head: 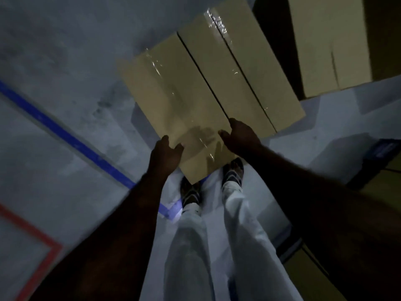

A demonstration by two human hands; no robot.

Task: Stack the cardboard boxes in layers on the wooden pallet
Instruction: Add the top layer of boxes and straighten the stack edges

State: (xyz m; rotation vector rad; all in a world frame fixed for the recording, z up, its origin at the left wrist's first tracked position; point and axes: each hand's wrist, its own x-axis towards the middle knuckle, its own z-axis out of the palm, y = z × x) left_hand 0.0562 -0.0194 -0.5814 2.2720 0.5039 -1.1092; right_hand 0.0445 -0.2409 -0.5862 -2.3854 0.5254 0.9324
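The grey concrete floor (65, 51) takes up most of the view, with open room to the left of the boxes and beyond them. A blue tape line (65, 133) runs slantwise across it, and a red tape line (43, 263) turns a corner at lower left.

Three cardboard boxes show plainly. The near cardboard box (173, 101) and a second box (249, 68) lie side by side, long edges parallel with only a thin dark gap between them. Both have glossy tape along their tops. A third box (325, 46) stands apart at upper right, in shadow. The near box's closest corner overlaps the person's two shoes (so its top sits above floor level).

Two bare arms reach forward and down over white trousers (217, 246). The left hand (167, 153) clasps the near box's left edge, thumb on top. The right hand (238, 135) clasps its right edge by the gap, thumb also on top; the fingers below are hidden.
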